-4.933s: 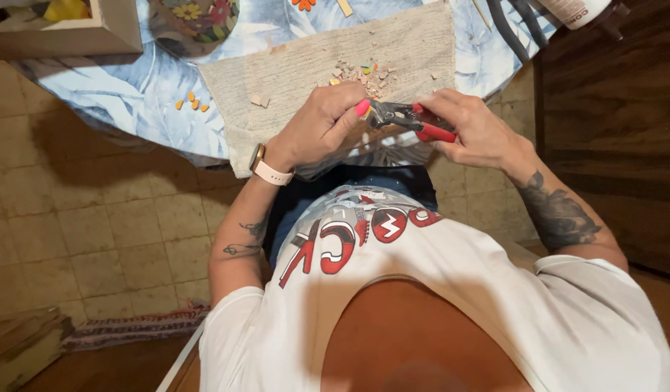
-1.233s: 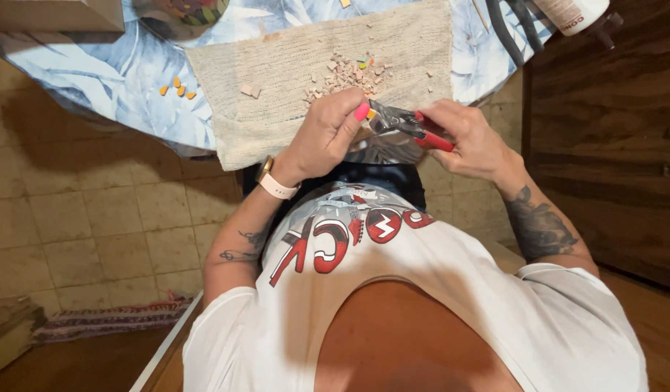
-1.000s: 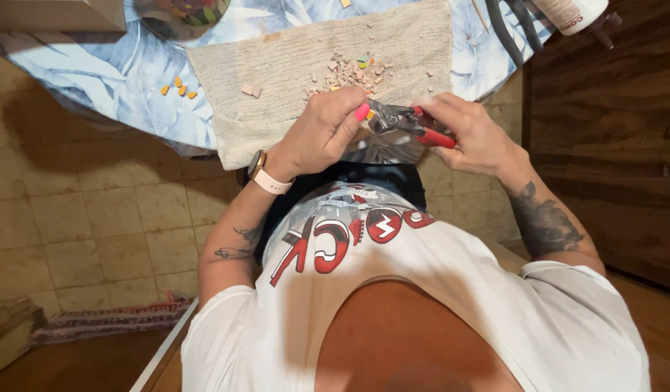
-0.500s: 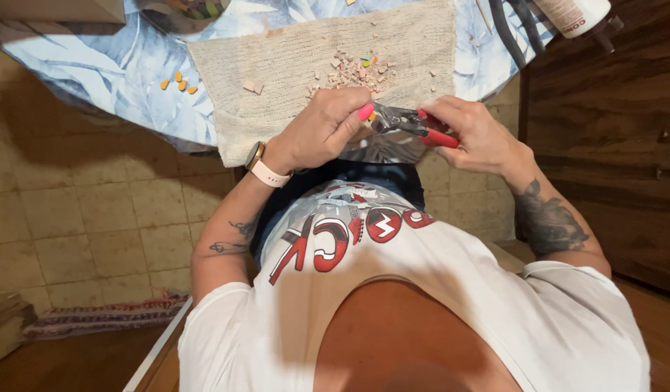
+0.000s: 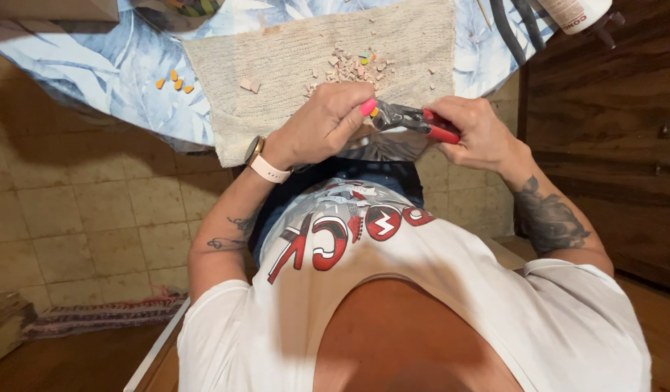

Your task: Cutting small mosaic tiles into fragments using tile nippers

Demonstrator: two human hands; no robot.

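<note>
Head view: my right hand [image 5: 480,134] gripped the red-handled nippers [image 5: 418,122] closed; my left hand [image 5: 327,123] pinched a small yellow chip [image 5: 375,112] at their jaws, just below the chip pile [image 5: 353,67] on the beige cloth [image 5: 291,58]. Squeezing steadily over the cloth seemed advisable.

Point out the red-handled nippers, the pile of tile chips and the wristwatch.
red-handled nippers [image 5: 411,120], head view, on the metal part ahead of the red grips.
pile of tile chips [image 5: 349,69], head view, middle of the heap on the beige cloth.
wristwatch [image 5: 266,165], head view, on its pale strap.
</note>
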